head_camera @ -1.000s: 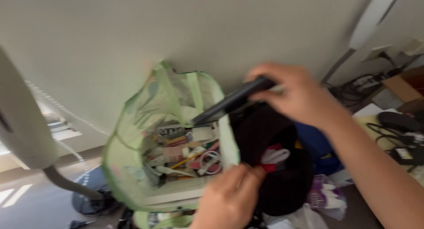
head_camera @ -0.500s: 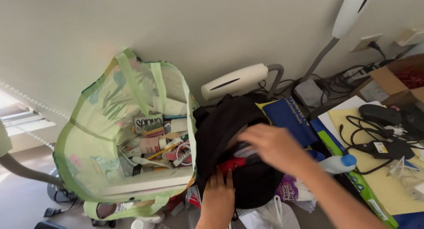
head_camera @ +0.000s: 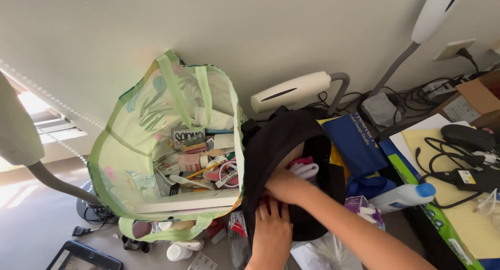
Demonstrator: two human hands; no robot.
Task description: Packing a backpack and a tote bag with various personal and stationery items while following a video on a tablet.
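A black fabric bag (head_camera: 276, 139) stands open on the floor beside a pale green tote bag (head_camera: 135, 139). My right hand (head_camera: 284, 186) reaches down into the black bag's mouth, and its fingers are hidden inside. White and pink cloth (head_camera: 304, 168) shows in the opening just above that hand. My left hand (head_camera: 271, 233) lies on the near rim of the black bag and holds it, fingers pointing away from me. The tote holds several small items, such as tubes, pens and a white board.
A white lamp head (head_camera: 291, 91) lies against the wall behind the black bag. Right of the bag are a blue folder (head_camera: 357, 142), a white bottle with a blue cap (head_camera: 403, 195), a yellow pad (head_camera: 442, 212) and black cables (head_camera: 466, 179). A tablet (head_camera: 83, 257) lies at the lower left.
A second ago my right hand held a long dark object above the bags. That object is gone from view, and the hand has gone down into the black bag.
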